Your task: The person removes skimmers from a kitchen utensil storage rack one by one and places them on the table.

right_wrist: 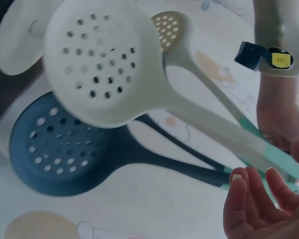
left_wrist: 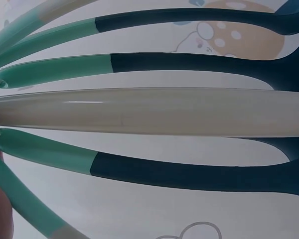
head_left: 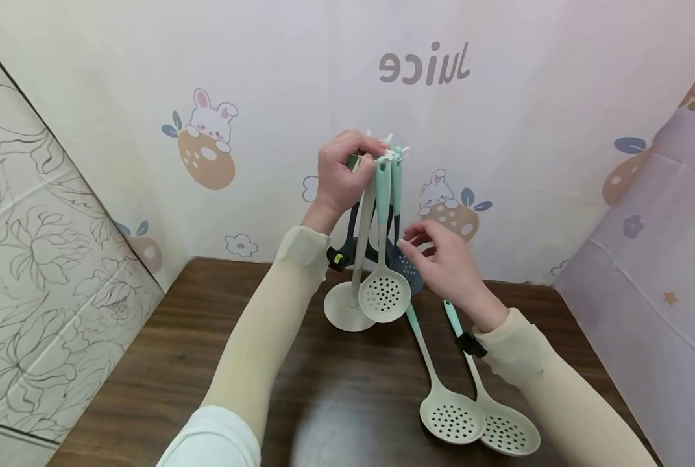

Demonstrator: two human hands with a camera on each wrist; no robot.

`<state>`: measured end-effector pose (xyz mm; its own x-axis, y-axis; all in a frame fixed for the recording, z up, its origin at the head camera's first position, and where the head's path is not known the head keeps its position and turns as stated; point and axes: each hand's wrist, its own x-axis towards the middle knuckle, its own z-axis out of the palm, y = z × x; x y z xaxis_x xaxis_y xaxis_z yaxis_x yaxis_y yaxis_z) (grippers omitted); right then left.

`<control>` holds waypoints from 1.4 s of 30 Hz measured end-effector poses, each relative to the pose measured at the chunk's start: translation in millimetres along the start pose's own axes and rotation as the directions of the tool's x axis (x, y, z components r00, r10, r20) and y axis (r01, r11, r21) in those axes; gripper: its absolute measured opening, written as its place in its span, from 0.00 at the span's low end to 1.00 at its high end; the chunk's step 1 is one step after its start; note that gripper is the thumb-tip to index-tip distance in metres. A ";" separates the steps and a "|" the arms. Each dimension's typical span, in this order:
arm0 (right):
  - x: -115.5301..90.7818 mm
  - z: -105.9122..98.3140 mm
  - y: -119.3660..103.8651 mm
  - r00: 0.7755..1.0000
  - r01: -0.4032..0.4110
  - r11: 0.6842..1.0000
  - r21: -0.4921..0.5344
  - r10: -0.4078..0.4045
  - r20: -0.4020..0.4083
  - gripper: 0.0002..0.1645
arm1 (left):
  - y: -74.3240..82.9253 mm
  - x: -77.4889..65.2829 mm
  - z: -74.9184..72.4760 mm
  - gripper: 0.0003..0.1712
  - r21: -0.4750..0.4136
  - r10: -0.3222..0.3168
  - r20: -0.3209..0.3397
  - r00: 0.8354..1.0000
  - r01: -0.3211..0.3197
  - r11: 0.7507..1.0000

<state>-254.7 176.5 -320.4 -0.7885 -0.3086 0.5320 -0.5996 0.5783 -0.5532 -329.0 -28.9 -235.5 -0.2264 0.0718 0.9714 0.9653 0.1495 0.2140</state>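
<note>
A cream utensil stand point(head_left: 363, 243) with a round base rises from the table, hooks at its top. My left hand point(head_left: 347, 167) grips the stand's top, fingers bent over it. From the hooks hang a cream skimmer point(head_left: 385, 296) with a mint handle, a dark blue skimmer point(right_wrist: 65, 144), and several other mint-handled utensils, partly hidden. To the right of the stand is my right hand point(head_left: 448, 263), its fingers loosely bent and nothing between them. In the right wrist view, its fingertips point(right_wrist: 237, 178) appear beside the blue skimmer's handle; whether they touch is unclear.
Two more cream skimmers lie on the brown wood table point(head_left: 207, 389): a round one point(head_left: 451, 416) overlapping a longer one point(head_left: 509, 428), below my right forearm. Behind the table hangs a printed curtain point(head_left: 283, 84), close to the stand; a floral panel point(head_left: 49, 246) stands at left.
</note>
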 end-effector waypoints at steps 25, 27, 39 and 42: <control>15.5 36.4 -11.0 0.988 -0.142 0.979 0.150 0.150 -0.046 0.20 | 0.7 1.6 0.7 0.11 -0.022 0.014 -0.018 1.000 -0.014 1.000; 16.5 38.1 -9.2 0.985 -0.162 0.975 0.151 0.169 -0.038 0.20 | 0.9 1.1 0.9 0.11 -0.022 0.008 -0.017 1.000 -0.009 1.000; 24.1 50.6 -2.7 0.962 -0.231 0.944 0.236 0.186 0.200 0.13 | 2.1 -0.3 0.5 0.11 -0.032 0.025 -0.021 0.999 -0.026 0.999; 24.9 53.9 -1.7 0.958 -0.242 0.929 0.281 0.183 0.221 0.13 | 2.3 0.0 0.7 0.11 -0.040 0.025 -0.023 0.999 -0.026 0.999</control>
<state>-280.7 127.2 -340.8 -0.8952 -0.3572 0.2666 -0.4044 0.3994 -0.8227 -326.9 -27.9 -235.1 -0.1989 0.0524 0.9786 0.9753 0.1082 0.1925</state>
